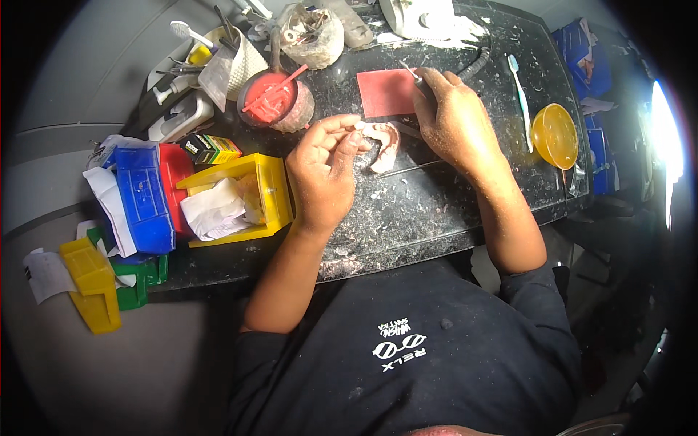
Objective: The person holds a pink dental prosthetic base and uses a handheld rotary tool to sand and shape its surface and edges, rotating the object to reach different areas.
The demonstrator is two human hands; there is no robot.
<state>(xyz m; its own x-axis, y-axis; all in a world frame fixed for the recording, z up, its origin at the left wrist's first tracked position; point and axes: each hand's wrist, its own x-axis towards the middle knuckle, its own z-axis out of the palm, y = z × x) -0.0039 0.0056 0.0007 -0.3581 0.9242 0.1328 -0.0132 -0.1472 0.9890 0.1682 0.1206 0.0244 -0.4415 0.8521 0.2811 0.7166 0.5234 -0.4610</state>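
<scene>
Clock directions taken from the pale, horseshoe-shaped dental piece (388,150), which lies on the black bench top (407,207) between the two hands.

Left hand (325,163), toward 8–9 o'clock: thumb and forefinger drawn together on a small white piece (359,126), just beside the dental piece; the other fingers curled. Right hand (456,120), 2 o'clock: fingers closed round a slim tool (408,70), its tip out toward 11.

Surface: scuffed, strewn with white dust and crumbs, thickest near the front edge. Pink sheet (381,93) flat at 12, partly behind the right hand. Pan (247,116) of pink strips at 10. Tub (316,52) of scraps at 11. White apparatus (422,20) between 12 and 1. Toothbrush (521,105) between 2 and 3; amber bowl (556,136) at 3. Yellow bin (280,195) holding papers between 8 and 9; small dark box (207,150) at 9, red bin (173,178) and blue bin (149,200) farther out.

Room: grey wall (73,80) toward 10; bright light (665,145) at far 3; surroundings there dim.
</scene>
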